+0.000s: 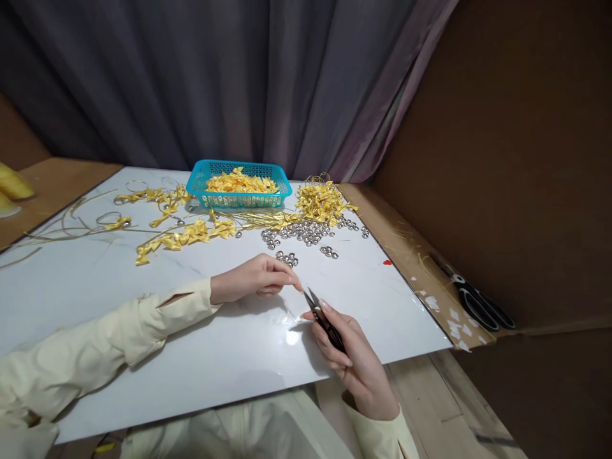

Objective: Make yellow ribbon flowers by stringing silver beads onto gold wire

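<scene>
Thread snips (329, 328) with dark handles lie in my right hand (351, 350), my fingers wrapped round them. Their pointed blades stand slightly apart, aimed up and left. Just beyond the blade tips is my left hand (262, 275), its thumb and index finger pinched together; whatever they hold is too small to make out. Small silvery oval beads (287, 258) lie on the white tabletop past my left hand, with a larger cluster of them (308, 233) behind. A row of yellow ribbon bows (184, 237) stretches out to the left of the beads.
A blue plastic basket (239, 203) of yellow bows stands at the back. To its right sits a heap of yellow bows with gold cords (320, 201). Large black-handled scissors (478, 306) and paper scraps (454, 322) lie on cardboard at right. Yellow spools (14, 185) stand far left.
</scene>
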Motion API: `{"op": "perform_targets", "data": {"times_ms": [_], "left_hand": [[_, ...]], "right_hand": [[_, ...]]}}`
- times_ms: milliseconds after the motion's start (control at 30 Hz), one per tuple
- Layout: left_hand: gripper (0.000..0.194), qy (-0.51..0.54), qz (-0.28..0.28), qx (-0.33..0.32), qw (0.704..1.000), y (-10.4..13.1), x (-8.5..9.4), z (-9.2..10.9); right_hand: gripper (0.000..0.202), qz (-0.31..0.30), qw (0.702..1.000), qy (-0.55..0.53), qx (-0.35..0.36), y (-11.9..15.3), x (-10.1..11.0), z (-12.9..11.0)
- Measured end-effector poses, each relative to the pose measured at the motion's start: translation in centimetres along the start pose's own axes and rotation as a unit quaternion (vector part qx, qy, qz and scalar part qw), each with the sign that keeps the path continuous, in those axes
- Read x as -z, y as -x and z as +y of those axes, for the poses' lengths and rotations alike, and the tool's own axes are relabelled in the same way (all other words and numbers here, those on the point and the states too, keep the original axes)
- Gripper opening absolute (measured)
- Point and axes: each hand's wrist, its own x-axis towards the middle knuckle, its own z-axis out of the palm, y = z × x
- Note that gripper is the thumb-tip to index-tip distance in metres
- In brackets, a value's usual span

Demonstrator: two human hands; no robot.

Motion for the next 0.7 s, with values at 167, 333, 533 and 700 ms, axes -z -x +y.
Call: {"op": "perform_targets", "data": {"times_ms": [167, 333, 533, 700], "left_hand": [[0.031, -0.023, 0.003, -0.009, 1.000, 0.0, 0.1, -0.2], [0.026, -0.023, 0.004, -0.003, 1.000, 0.0, 0.1, 0.1], [0.025, -0.015, -0.085, 0.032, 0.996, 0.4, -0.5, 0.3], [0.024, -0.010, -0.118, 0.046, 0.992, 0.4, -0.7, -0.1]], "right_hand": [[0.036, 0.023, 1.000, 0.009, 0.017, 0.3, -0.6, 0.3], [0.037, 0.058, 0.997, 0.012, 0.049, 0.2, -0.2, 0.0], [0.040, 0.090, 0.988, 0.063, 0.112, -0.6, -0.5, -0.3], [0.037, 0.043, 0.984, 0.148, 0.084, -1.0, -1.6, 0.2]]}}
